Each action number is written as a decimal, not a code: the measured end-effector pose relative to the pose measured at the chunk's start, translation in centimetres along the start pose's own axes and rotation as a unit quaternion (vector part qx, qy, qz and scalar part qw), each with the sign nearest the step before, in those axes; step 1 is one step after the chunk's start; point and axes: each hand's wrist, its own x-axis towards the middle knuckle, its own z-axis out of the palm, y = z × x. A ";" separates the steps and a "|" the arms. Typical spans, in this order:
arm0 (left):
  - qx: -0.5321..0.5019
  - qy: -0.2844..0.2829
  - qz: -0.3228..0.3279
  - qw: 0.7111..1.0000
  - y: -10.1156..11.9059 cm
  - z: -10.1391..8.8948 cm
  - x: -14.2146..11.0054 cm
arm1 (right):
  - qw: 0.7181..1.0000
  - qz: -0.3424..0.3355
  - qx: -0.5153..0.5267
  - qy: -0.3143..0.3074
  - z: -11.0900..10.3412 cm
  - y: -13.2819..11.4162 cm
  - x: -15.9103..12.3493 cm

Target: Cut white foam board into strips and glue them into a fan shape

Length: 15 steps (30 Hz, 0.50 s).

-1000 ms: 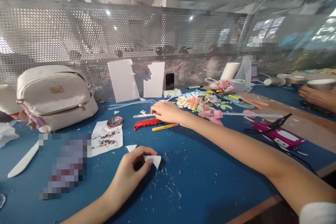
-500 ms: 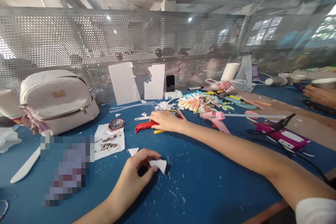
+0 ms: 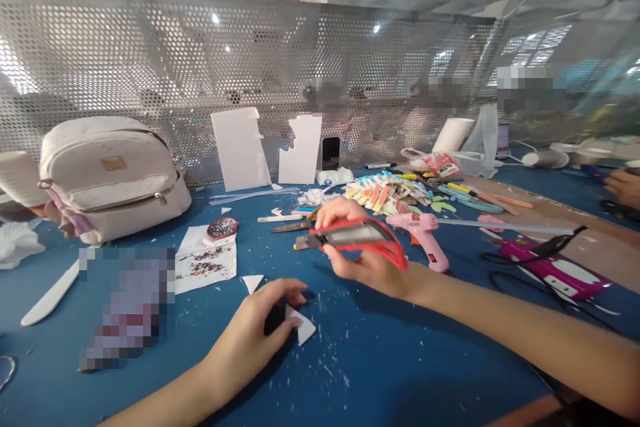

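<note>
My right hand (image 3: 350, 240) is wrapped around a red utility knife (image 3: 367, 237), raised above the table with its blade end to the left. My left hand (image 3: 265, 313) rests low on the table, fingers curved and apart from the thumb. Its thumb touches the edge of a small white foam board piece (image 3: 304, 328), which lies by the fingertips. Another white triangular piece (image 3: 253, 283) lies just beyond that hand. Behind the knife are scissors (image 3: 290, 228), partly hidden by my right hand.
A pink glue gun (image 3: 425, 237) and a magenta device with a black cord (image 3: 555, 267) lie to the right. Foam scraps (image 3: 385, 192) are heaped behind. A white backpack (image 3: 115, 177), beads on paper (image 3: 205, 260) and a white plastic knife (image 3: 53, 293) occupy the left. A co-worker's hand (image 3: 623, 183) shows far right.
My right hand has lifted the red utility knife off the table and brought it nearer. My left hand has loosened around the white piece, which now lies flatter. The view has shifted slightly.
</note>
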 end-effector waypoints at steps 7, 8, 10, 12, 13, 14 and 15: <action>0.152 0.002 0.192 0.969 -0.9 -1.3 -0.7 | 0.997 -0.064 0.009 -0.042 1.7 1.8 -4.9; 0.187 0.005 0.237 0.954 -1.0 -1.3 -0.9 | 0.997 -0.064 0.010 -0.050 1.9 2.1 -5.4; 0.272 0.021 0.320 0.907 -1.0 -0.9 -1.3 | 0.997 -0.055 0.012 -0.060 2.2 2.5 -6.2; 0.325 0.033 0.356 0.875 -1.0 -0.6 -1.3 | 0.997 -0.035 0.016 -0.063 2.3 2.6 -6.6; 0.330 0.031 0.355 0.874 -0.9 -0.4 -1.2 | 0.997 -0.024 0.020 -0.065 2.3 2.6 -6.7; 0.328 0.034 0.355 0.875 -1.0 -0.2 -1.0 | 0.997 -0.011 0.023 -0.070 2.2 2.6 -6.7; 0.328 0.038 0.357 0.874 -1.0 0.0 -0.7 | 0.997 0.000 0.023 -0.075 2.1 2.5 -6.7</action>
